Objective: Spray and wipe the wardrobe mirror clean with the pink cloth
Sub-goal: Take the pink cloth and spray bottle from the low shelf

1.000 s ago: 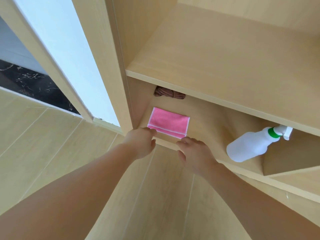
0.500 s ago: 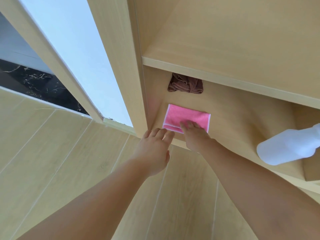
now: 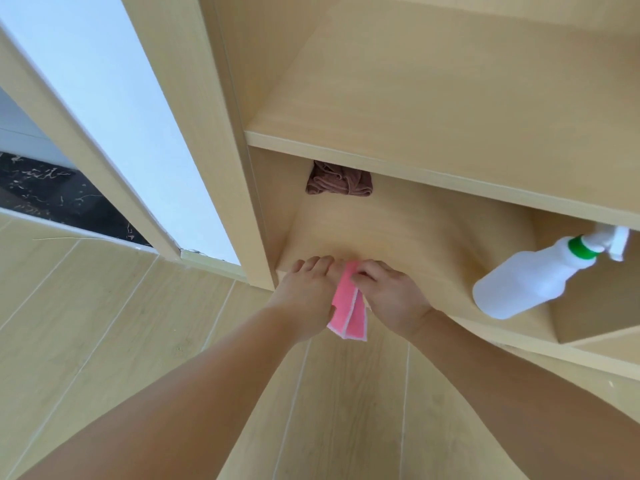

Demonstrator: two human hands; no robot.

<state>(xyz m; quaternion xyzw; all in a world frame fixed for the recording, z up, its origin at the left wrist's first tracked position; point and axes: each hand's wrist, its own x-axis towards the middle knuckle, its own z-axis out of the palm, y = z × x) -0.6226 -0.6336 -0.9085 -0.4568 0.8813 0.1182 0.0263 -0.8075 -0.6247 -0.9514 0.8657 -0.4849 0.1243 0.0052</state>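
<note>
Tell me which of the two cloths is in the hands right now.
The pink cloth, pinched between the left hand and right hand at the shelf's front edge. The brown cloth lies crumpled and untouched at the back.

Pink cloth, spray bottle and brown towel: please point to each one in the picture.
pink cloth (image 3: 349, 315), head view, on its hanging folded part.
spray bottle (image 3: 526, 280), head view, on its white body.
brown towel (image 3: 341, 183), head view, on its crumpled middle.

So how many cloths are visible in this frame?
2. The pink cloth hangs between both hands at the lower shelf's front edge; a brown cloth lies bunched at that shelf's back. More could be hidden under the upper shelf.
</note>
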